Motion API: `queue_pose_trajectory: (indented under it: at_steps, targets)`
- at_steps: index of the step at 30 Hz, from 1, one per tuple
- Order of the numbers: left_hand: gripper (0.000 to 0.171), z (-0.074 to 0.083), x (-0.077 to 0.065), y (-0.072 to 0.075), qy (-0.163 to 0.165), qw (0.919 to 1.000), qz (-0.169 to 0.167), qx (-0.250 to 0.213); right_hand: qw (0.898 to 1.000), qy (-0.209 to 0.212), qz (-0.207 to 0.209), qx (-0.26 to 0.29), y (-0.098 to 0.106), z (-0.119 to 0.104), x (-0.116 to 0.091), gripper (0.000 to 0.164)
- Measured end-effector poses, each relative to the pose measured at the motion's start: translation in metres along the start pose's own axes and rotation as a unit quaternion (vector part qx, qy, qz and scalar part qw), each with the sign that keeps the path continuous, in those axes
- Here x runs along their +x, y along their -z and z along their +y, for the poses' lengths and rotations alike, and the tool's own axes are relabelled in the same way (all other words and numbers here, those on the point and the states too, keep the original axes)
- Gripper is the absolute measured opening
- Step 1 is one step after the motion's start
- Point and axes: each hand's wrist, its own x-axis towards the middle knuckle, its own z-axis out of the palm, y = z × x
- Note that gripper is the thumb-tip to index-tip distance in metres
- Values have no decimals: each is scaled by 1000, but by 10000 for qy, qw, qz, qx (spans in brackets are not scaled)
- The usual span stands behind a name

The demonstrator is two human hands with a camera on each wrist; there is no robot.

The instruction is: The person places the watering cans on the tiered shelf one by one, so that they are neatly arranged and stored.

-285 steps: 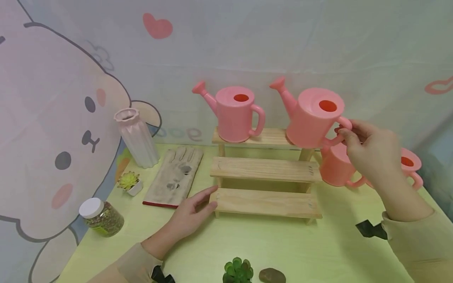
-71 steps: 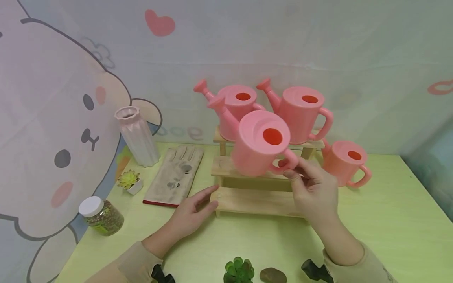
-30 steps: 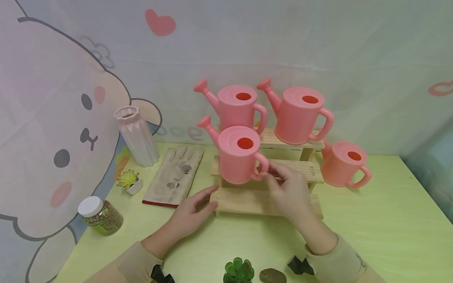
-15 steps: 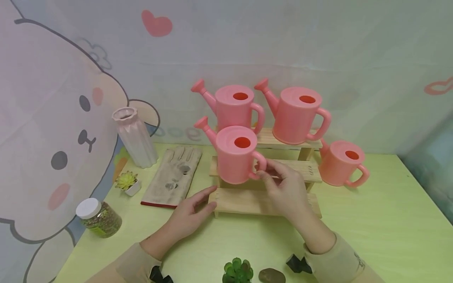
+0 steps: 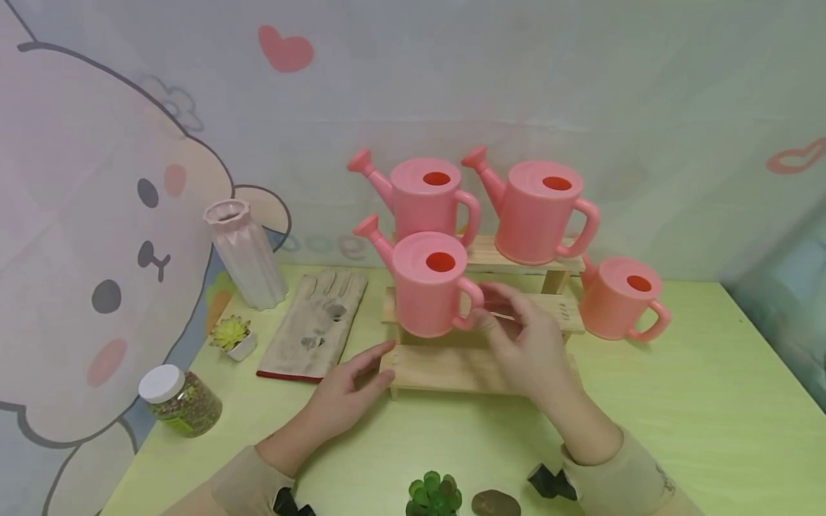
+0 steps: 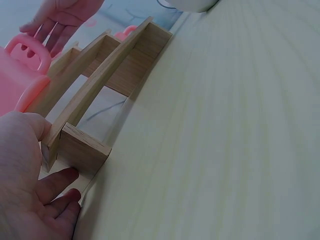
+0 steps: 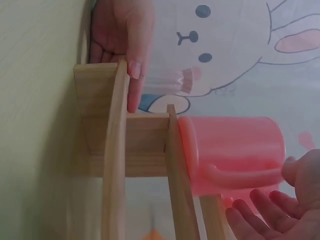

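Three watering cans (image 5: 535, 215) on wooden rack (image 5: 487, 251), fourth can (image 5: 616, 308) on worktop (image 5: 710, 401). Right hand (image 5: 525, 344) just let go: fingers loose beside front can (image 5: 422, 301), upright on middle shelf (image 5: 548, 307), so its placing looks done. Left hand (image 5: 342, 401) holds bottom shelf's (image 5: 445, 367) end.

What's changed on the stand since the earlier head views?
One pink watering can went left from the table onto the middle shelf; the right hand carried it and now appears to have let go of its handle. Another can, earlier held, shifted left on the top shelf and was released. The left hand stayed at the left end of the stand; glove, vase and lidded jar stayed put.
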Motion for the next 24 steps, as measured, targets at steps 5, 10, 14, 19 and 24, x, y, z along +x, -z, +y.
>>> queue_pose_trajectory:
  at_steps: [5,10,14,19,24]
  targets:
    - [53,-1,0,0,-23,10000,-12,6,9994,158,305,12,15,5,-1,34]
    - [52,-1,0,-1,-150,9999,10,6,9965,233,790,-104,30,15,-2,30]
    - [51,0,0,-2,-189,9998,-29,-35,9903,517,1258,-268,44,27,-5,28]
    - [51,-1,0,-2,-139,9999,-38,-42,9709,1167,1909,-852,67,53,-11,29]
    - [50,-2,0,0,-213,9998,16,-48,9467,1362,2521,-1474,97,90,-16,29]
